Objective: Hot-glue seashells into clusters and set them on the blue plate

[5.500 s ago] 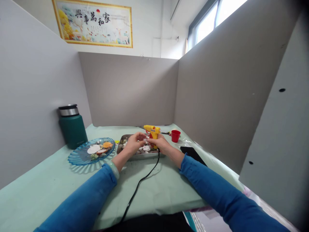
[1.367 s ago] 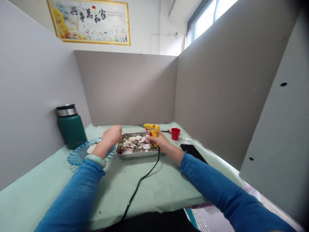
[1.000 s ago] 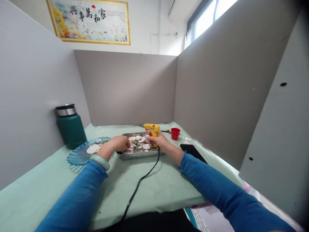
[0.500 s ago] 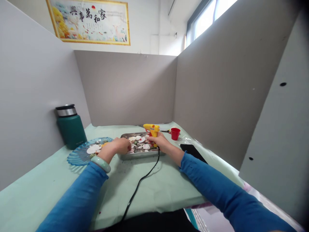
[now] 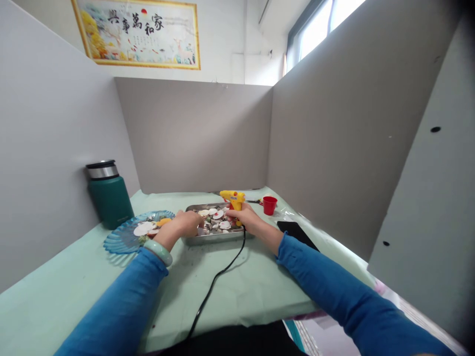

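A yellow glue gun point(image 5: 233, 198) is upright in my right hand point(image 5: 245, 217), its nozzle pointing left and its black cord running down toward me. The fingers are wrapped round its handle, over the right side of a metal tray point(image 5: 215, 238). White and brown shells point(image 5: 224, 225) fill that tray. At its left end, my left hand point(image 5: 188, 224) reaches in with the fingers bent down and together; whatever is between the fingertips is too small to name. A blue glass plate point(image 5: 120, 240) with shells and an orange piece lies left of this hand.
A green bottle point(image 5: 110, 198) stands by the left partition. A red cup point(image 5: 269, 205) is behind and right of the tray, with a black phone-like slab point(image 5: 297, 234) nearer my right forearm. Grey partitions point(image 5: 196, 136) enclose three sides of the green-covered table point(image 5: 218, 306).
My left hand has shifted slightly to the right within the left end of the tray. The right hand and the glue gun are almost unmoved.
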{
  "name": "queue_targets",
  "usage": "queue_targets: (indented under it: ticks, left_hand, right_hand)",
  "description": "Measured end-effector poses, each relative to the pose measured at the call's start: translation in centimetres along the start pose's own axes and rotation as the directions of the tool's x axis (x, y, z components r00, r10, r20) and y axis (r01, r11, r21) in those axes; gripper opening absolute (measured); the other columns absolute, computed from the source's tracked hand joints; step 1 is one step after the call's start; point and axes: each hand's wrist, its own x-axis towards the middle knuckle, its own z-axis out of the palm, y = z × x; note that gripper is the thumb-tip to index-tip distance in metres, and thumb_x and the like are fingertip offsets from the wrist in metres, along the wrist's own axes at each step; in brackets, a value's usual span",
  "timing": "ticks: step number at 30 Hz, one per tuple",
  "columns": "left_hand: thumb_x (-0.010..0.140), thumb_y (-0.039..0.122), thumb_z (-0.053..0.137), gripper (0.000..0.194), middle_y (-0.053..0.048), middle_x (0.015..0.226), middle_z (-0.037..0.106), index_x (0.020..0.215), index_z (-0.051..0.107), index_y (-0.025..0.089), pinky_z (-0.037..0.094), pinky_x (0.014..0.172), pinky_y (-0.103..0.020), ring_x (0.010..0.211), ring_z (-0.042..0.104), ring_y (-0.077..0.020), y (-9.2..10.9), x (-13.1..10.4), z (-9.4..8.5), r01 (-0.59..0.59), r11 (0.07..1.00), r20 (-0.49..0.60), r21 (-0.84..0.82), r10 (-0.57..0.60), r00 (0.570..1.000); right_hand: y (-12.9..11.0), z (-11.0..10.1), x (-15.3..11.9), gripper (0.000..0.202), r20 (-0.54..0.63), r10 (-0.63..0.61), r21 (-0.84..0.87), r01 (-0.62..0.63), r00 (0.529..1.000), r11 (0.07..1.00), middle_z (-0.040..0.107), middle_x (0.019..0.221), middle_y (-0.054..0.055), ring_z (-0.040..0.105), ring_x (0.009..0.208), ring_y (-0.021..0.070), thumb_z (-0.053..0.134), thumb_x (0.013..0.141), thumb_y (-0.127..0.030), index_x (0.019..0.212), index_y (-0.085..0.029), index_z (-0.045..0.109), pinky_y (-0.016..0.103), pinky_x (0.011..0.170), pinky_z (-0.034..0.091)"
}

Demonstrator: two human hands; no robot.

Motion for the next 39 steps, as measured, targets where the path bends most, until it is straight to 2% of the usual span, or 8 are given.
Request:
queue_targets:
  ticks: [3, 8, 14, 19, 26, 31, 35, 39]
  left_hand:
    - [0.074, 0.015, 0.059, 0.031, -0.012, 0.104, 0.073, 0.097, 0.076, 0.025, 0.046, 0.09, -0.039, 0.102, 0.065, -0.03, 0.3, 0.3, 0.5, -0.073, 0.997, -0.037, 0.008, 0.073, 0.997]
    - [0.077, 0.01, 0.051, 0.038, -0.014, 0.113, 0.067, 0.109, 0.07, 0.019, 0.047, 0.084, -0.031, 0.097, 0.065, -0.0252, 0.8, 1.0, 1.5, -0.191, 0.978, -0.096, -0.088, 0.183, 0.978]
    - [0.077, 0.007, 0.049, 0.029, -0.013, 0.102, 0.069, 0.097, 0.067, 0.015, 0.047, 0.079, -0.027, 0.092, 0.064, -0.0229, 2.3, 1.5, 1.7, -0.147, 0.975, -0.178, -0.165, 0.118, 0.977]
    - [0.076, 0.005, 0.048, 0.028, -0.009, 0.094, 0.072, 0.088, 0.07, 0.018, 0.046, 0.077, -0.026, 0.091, 0.066, -0.0219, 1.9, 1.6, 1.7, -0.081, 0.977, -0.237, -0.197, 0.033, 0.971]
    - [0.086, 0.013, 0.048, 0.037, -0.012, 0.11, 0.072, 0.118, 0.064, 0.021, 0.047, 0.082, -0.028, 0.103, 0.066, -0.0241, 2.3, 1.2, 1.5, -0.035, 0.98, -0.284, -0.195, -0.022, 0.959]
    - [0.09, 0.015, 0.042, 0.029, -0.019, 0.104, 0.071, 0.115, 0.057, 0.012, 0.048, 0.077, -0.032, 0.096, 0.068, -0.0269, 4.5, 1.4, 1.3, 0.007, 0.962, -0.321, -0.272, -0.098, 0.942]
    - [0.091, 0.016, 0.041, 0.027, -0.015, 0.092, 0.072, 0.115, 0.052, 0.013, 0.048, 0.071, -0.029, 0.085, 0.07, -0.0225, 4.9, 1.7, 1.4, -0.043, 0.872, -0.331, -0.488, -0.139, 0.933]
    - [0.093, 0.02, 0.039, 0.025, -0.002, 0.067, 0.067, 0.117, 0.047, 0.018, 0.047, 0.054, -0.025, 0.056, 0.065, -0.0165, 4.2, 2.0, 1.9, -0.07, 0.591, -0.207, -0.803, -0.166, 0.964]
  right_hand:
    - [0.1, 0.0, 0.1, 0.025, -0.011, 0.004, -0.001, -0.004, 1.0, 1.0, 0.059, 0.06, -0.003, 0.055, 0.051, 0.0092, 0.071, 0.065, -0.015, 0.086, -0.015, 0.058, 0.018, 0.043, 0.044]
    - [0.2, 0.0, 0.3, 0.026, -0.012, 0.013, 0.005, -0.012, 1.0, 1.0, 0.06, 0.06, -0.003, 0.055, 0.049, 0.0091, 0.072, 0.065, -0.014, 0.086, -0.016, 0.058, 0.018, 0.042, 0.044]
    - [0.1, 0.0, 0.1, 0.026, 0.006, 0.016, 0.003, -0.016, 1.0, 1.0, 0.06, 0.062, -0.003, 0.056, 0.051, 0.0089, 0.072, 0.065, -0.015, 0.087, -0.016, 0.059, 0.018, 0.043, 0.045]
    - [0.1, 0.0, 0.2, 0.023, -0.008, 0.015, -0.01, -0.015, 1.0, 1.0, 0.06, 0.061, -0.003, 0.056, 0.05, 0.0093, 0.07, 0.066, -0.014, 0.086, -0.016, 0.059, 0.018, 0.043, 0.045]
    - [0.3, 0.0, 0.3, 0.026, -0.003, -0.01, -0.03, 0.01, 1.0, 0.999, 0.06, 0.065, -0.003, 0.057, 0.052, 0.0099, 0.073, 0.066, -0.015, 0.089, -0.016, 0.059, 0.019, 0.043, 0.046]
    - [0.4, 0.1, 0.2, 0.031, 0.023, -0.043, -0.071, 0.044, 0.999, 0.996, 0.061, 0.07, -0.003, 0.057, 0.055, 0.0104, 0.077, 0.064, -0.02, 0.09, -0.017, 0.06, 0.021, 0.046, 0.047]
    - [0.6, 0.0, 0.4, 0.029, 0.048, -0.046, -0.086, 0.05, 0.998, 0.995, 0.059, 0.066, -0.004, 0.055, 0.054, 0.0109, 0.073, 0.061, -0.014, 0.087, -0.018, 0.059, 0.022, 0.048, 0.047]
    - [0.6, 0.0, 0.4, 0.028, 0.0, -0.068, -0.069, 0.068, 0.998, 0.995, 0.059, 0.066, -0.004, 0.055, 0.056, 0.0112, 0.069, 0.061, -0.012, 0.087, -0.017, 0.06, 0.022, 0.051, 0.046]
